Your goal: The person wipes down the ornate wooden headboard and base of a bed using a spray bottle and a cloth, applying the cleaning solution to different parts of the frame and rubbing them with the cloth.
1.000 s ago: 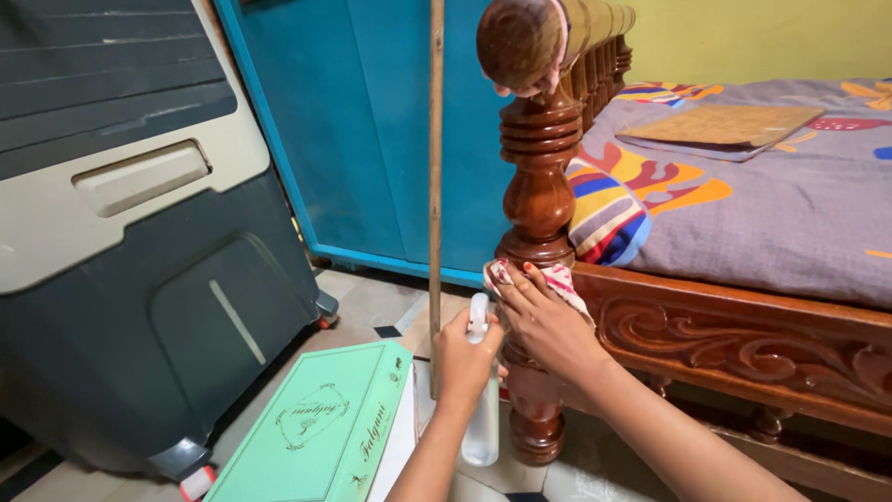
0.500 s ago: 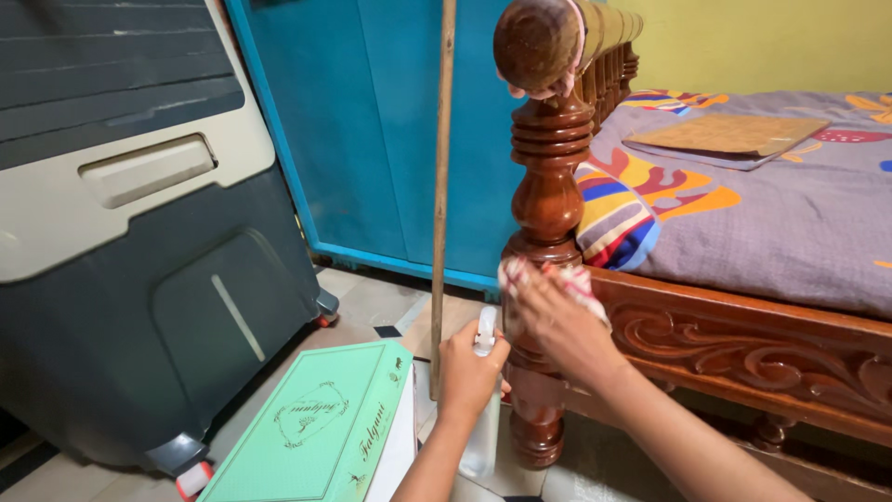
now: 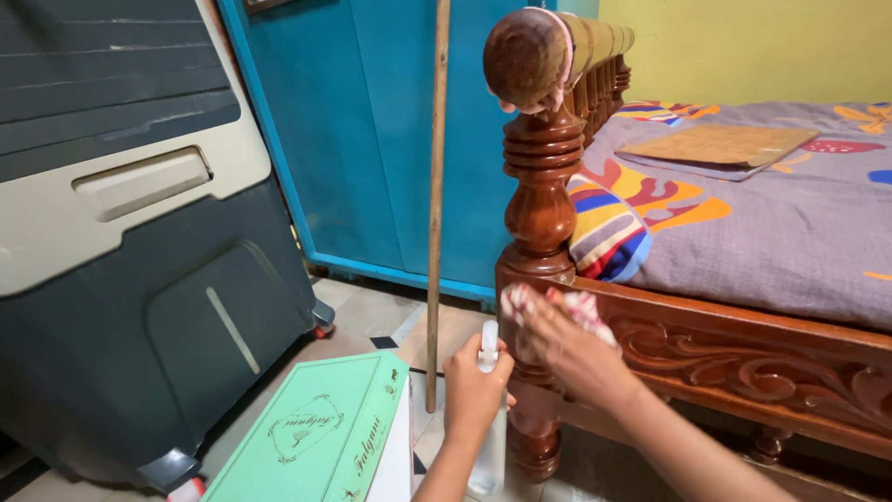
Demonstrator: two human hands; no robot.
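Wood bedpost [image 3: 539,204], carved and varnished: right hand [image 3: 571,349] presses one red-and-white cloth [image 3: 557,305] flat against the post's lower block, fingers spread to keep it on the surface. Left hand [image 3: 476,390] is clenched round the neck of one clear spray bottle [image 3: 487,437], held upright just beside the post, nozzle near the cloth. Also nearby: one green box [image 3: 321,432] on the floor, one thin stick [image 3: 435,204] standing upright, one dark air cooler [image 3: 130,232].

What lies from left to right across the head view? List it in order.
Dark grey appliance on wheels → green box → upright wooden stick → left hand holding the spray bottle → right hand pressing a cloth on the bedpost → flat brown packet.
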